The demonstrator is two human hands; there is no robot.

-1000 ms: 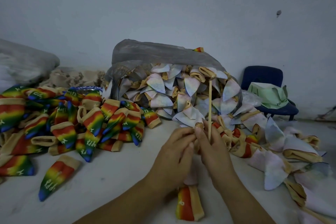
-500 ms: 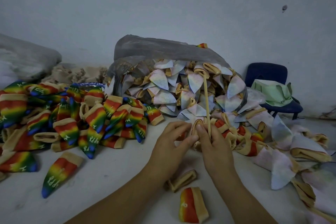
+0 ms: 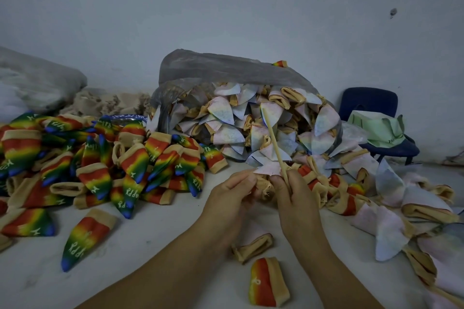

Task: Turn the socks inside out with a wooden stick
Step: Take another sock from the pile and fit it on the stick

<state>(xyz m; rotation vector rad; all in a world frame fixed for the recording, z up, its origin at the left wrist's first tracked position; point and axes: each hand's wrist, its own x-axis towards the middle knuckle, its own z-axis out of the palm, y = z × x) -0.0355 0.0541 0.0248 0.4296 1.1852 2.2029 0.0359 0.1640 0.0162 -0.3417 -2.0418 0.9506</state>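
My right hand (image 3: 295, 198) grips a thin wooden stick (image 3: 273, 142) that rises up and to the left in front of the sock heap. Between both hands is a pale sock (image 3: 267, 170) with a tan cuff, bunched at the fingertips. My left hand (image 3: 229, 194) pinches the left side of that sock. A heap of pale inside-out socks (image 3: 251, 128) spills from a grey plastic bag (image 3: 226, 70) behind the hands. Rainbow socks (image 3: 100, 163) lie piled to the left.
A tan cuff piece (image 3: 253, 246) and a short rainbow sock (image 3: 267, 281) lie on the white surface (image 3: 150, 246) near my forearms. More pale socks (image 3: 391, 221) spread to the right. A blue chair (image 3: 369, 103) with green cloth (image 3: 379, 128) stands at the back right; another grey bag (image 3: 37, 83) lies far left.
The stick has tilted from upright to leaning left. The sock that hung below my hands is now bunched up between the fingertips, and a tan cuff piece shows on the surface.
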